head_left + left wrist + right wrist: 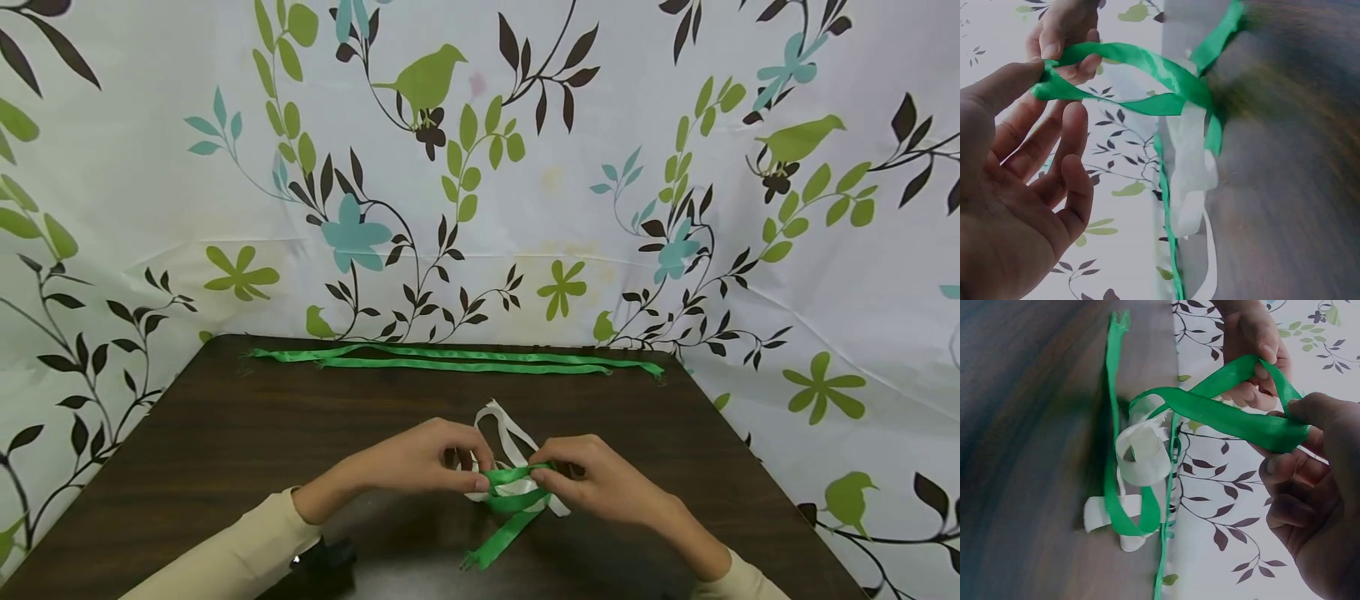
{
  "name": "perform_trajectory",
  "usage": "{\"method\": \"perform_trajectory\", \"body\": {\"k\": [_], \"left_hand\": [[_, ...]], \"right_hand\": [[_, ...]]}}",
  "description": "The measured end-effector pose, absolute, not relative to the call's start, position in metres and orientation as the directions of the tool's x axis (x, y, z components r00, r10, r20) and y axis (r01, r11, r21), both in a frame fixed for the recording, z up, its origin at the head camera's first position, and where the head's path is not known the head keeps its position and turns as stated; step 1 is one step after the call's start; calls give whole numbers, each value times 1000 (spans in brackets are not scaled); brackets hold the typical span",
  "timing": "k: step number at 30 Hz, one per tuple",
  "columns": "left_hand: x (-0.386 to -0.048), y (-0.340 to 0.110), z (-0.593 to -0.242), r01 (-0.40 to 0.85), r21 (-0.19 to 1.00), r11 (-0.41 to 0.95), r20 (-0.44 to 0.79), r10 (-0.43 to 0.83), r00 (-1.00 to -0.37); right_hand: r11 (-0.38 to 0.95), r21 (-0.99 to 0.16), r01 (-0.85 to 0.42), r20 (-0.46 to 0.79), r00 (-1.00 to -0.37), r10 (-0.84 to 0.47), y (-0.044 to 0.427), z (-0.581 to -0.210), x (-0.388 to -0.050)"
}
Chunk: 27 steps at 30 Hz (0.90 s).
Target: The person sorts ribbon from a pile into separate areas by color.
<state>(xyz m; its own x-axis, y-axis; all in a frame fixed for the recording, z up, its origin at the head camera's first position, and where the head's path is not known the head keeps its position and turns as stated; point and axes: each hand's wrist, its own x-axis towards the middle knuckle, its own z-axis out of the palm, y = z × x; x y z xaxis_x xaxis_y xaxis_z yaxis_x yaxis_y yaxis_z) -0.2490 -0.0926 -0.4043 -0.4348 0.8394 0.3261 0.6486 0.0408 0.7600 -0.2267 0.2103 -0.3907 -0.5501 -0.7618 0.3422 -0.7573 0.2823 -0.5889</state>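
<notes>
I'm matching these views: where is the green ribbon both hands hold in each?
Head: held green ribbon, low, just right of centre, between left hand and right hand.
Left wrist: held green ribbon, upper half, from left past centre.
Right wrist: held green ribbon, centre, stretching left and right.
Shared landmark: white ribbon against it.

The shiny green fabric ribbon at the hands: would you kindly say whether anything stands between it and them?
Nothing visible does: the left hand and right hand pinch the shiny green ribbon, with the looped white fabric ribbon outside their grip.
</notes>
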Motion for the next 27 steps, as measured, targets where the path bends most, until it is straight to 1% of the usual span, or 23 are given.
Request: {"method": "perform_trajectory", "body": {"k": [6, 10, 16, 20, 27], "left_hand": [[-247, -102, -388, 573, 819, 18, 281, 858, -429], [-244, -112, -375, 543, 839, 31, 253, 861, -441], [-242, -124, -361, 568, 822, 46, 255, 861, -439], [-241, -129, -356, 576, 815, 57, 241, 871, -427], [-243, -132, -355, 568, 821, 63, 207, 893, -400]], "right_hand": [[269, -579, -770, 353, -534, -769, 212, -376, -225], [257, -558, -789, 382, -520, -764, 213, -366, -224], [182, -583, -792, 421, -486, -766, 218, -356, -224], [195, -588, -785, 426, -505, -750, 224, -348, -223], [195, -564, -803, 471, -506, -722, 241, -325, -219]]}}
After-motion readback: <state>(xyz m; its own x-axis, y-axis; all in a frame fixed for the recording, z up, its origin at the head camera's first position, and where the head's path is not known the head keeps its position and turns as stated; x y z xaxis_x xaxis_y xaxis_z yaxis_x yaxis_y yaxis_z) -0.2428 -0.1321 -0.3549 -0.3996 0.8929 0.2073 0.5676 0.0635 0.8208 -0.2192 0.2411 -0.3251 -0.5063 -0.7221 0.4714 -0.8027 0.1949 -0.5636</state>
